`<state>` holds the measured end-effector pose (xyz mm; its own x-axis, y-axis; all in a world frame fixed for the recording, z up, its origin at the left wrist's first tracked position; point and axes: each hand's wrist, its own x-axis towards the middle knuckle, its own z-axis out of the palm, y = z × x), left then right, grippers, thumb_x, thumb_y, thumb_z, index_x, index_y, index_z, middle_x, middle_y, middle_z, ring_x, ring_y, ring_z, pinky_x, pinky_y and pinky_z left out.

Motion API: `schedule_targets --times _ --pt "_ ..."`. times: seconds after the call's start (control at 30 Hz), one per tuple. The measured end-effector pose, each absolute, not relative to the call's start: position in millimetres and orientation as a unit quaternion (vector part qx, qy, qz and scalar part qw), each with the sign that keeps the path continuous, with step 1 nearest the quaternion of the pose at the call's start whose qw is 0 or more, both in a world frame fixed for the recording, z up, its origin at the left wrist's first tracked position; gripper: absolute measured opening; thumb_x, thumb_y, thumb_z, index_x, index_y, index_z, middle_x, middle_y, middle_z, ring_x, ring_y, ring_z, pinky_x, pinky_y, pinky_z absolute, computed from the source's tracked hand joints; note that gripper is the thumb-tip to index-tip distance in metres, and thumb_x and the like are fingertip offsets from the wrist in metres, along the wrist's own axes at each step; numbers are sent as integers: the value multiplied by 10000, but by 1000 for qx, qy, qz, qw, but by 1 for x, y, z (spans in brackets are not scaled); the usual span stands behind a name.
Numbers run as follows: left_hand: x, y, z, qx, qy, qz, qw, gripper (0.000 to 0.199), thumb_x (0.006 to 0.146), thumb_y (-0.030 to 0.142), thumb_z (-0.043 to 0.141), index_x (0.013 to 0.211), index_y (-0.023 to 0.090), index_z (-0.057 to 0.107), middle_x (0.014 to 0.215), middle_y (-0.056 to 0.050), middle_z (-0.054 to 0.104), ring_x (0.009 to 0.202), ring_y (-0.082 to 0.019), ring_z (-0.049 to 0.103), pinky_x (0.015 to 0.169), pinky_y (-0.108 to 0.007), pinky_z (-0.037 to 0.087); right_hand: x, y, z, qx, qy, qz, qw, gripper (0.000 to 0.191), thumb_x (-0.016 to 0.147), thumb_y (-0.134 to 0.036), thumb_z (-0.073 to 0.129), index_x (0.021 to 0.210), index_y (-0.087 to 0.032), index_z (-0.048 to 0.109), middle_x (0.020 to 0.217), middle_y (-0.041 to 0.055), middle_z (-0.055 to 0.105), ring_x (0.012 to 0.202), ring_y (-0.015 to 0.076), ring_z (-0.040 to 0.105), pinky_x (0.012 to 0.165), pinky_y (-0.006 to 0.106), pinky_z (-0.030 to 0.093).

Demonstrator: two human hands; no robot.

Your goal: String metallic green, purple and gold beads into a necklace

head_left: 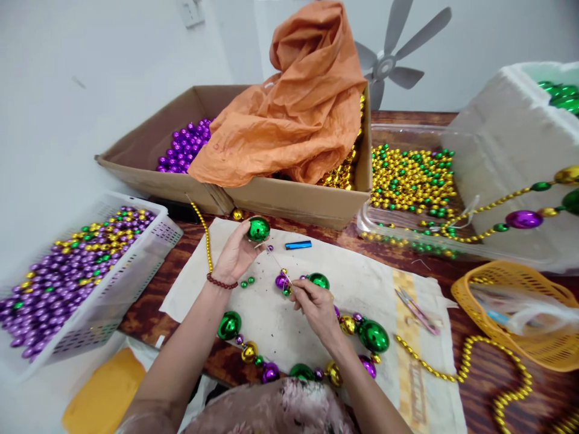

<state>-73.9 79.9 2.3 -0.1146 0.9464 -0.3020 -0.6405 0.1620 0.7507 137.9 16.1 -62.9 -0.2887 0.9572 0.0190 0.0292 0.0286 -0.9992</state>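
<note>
My left hand (237,250), with a dark red bead bracelet (221,283) at the wrist, holds a large shiny green bead (259,229) at its fingertips. A thin pale string (275,260) runs from there down to my right hand (316,307), whose fingers pinch it beside a purple bead (281,281). The strung garland of green, gold and purple beads (248,351) curves across the cloth and the table's near edge, passing under my right forearm. Two or so small green beads (248,282) lie loose between my hands. A blue lighter (298,245) rests just beyond them.
A white cloth (366,277) covers the table middle, with pink-handled scissors (418,310) on it. Around it stand a bead-filled white basket (165,232), a cardboard box (307,202) under orange cloth (289,132), a clear bin (407,232), a foam box (488,138) and a yellow basket (461,286).
</note>
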Motion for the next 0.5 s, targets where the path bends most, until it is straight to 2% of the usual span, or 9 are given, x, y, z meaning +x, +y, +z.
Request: schedule_targets --times 0.3,0.5 --pt "-58 65 9 260 422 622 606 347 811 277 748 1150 217 708 1088 -50 679 896 -159 617 709 -258 544 126 21 -62 -424 -568 565 423 201 939 -315 531 878 -184 671 658 -11 638 496 95 585 466 191 445" --pt "-49 55 4 263 430 644 576 353 801 305 757 1147 251 714 1207 -48 647 928 -156 597 710 -256 528 115 25 -57 -418 -569 565 427 192 951 -299 511 896 -188 658 653 -20 619 490 84 561 468 183 434"
